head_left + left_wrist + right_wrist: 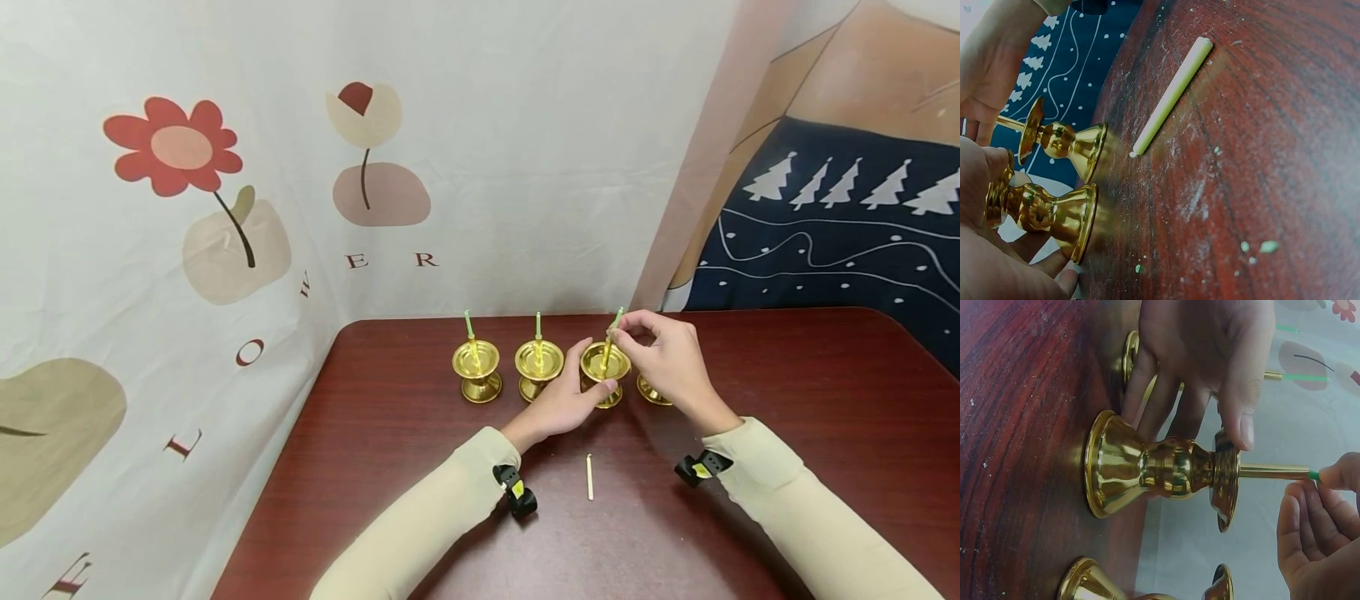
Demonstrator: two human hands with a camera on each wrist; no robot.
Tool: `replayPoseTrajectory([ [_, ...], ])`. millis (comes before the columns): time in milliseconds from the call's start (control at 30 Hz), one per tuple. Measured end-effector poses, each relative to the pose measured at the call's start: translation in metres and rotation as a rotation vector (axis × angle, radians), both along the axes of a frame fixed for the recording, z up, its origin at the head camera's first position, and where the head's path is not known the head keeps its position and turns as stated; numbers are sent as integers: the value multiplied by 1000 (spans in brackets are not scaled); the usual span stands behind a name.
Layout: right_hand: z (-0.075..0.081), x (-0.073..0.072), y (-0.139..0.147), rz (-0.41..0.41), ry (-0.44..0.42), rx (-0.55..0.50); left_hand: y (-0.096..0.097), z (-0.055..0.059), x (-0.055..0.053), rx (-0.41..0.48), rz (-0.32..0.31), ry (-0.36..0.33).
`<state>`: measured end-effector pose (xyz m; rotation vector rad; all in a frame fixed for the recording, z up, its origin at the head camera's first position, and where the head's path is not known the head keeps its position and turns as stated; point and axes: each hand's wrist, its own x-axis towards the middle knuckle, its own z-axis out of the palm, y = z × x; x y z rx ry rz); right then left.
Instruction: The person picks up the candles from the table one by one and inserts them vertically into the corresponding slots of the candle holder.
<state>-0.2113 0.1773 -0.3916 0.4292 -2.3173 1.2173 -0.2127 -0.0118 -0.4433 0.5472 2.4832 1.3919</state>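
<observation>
My left hand grips a brass candle holder, thumb at its dish and fingers around the far side. The holder's base stands on the table. Above it, my right hand pinches a thin green candle right at the top of the holder's upright tube. Two more brass holders stand in line to the left, the leftmost holder and its neighbour, each with a green candle upright in its tube. A further brass holder is partly hidden behind my right hand.
A loose pale candle lies on the reddish-brown table in front of the holders. Small green and white crumbs dot the wood. Behind the table's back edge hangs a printed curtain.
</observation>
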Motion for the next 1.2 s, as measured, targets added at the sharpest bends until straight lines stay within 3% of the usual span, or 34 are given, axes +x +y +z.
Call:
replayPoseTrajectory([
  [467,-2,-2,1,21,109,45,0,0,0,-7,3,10],
  [1200,-5,-4,3,45,133,51,0,1,2,-3,4,8],
])
